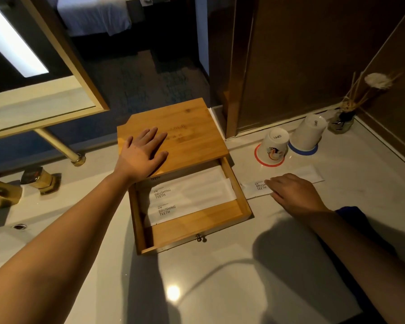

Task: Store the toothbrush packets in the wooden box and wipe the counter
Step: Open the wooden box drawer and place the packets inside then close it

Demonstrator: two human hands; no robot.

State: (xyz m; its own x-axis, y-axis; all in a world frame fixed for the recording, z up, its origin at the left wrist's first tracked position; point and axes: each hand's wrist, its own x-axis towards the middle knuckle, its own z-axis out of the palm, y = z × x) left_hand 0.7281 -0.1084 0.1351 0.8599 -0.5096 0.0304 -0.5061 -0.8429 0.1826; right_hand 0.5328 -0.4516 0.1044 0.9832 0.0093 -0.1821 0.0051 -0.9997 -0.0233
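A wooden box (192, 141) sits on the pale counter (220, 277), its drawer (197, 228) pulled out toward me. Inside the drawer lie white toothbrush packets (192, 197) printed "BRUSHING TEETH". My left hand (143, 153) rests flat on the box top, fingers spread. One more white packet (313, 174) lies on the counter right of the drawer. My right hand (295, 192) lies on the middle of it, fingertips pressed down near its printed end; I cannot tell whether the packet is gripped. A blue cloth (351, 213) shows by my right forearm.
Two upturned white cups (274, 146) (308, 134) stand on red and blue coasters behind the loose packet. A reed diffuser jar (341, 121) is in the back right corner. A brass tap (33, 178) and sink are at the left, under a framed mirror (56, 66).
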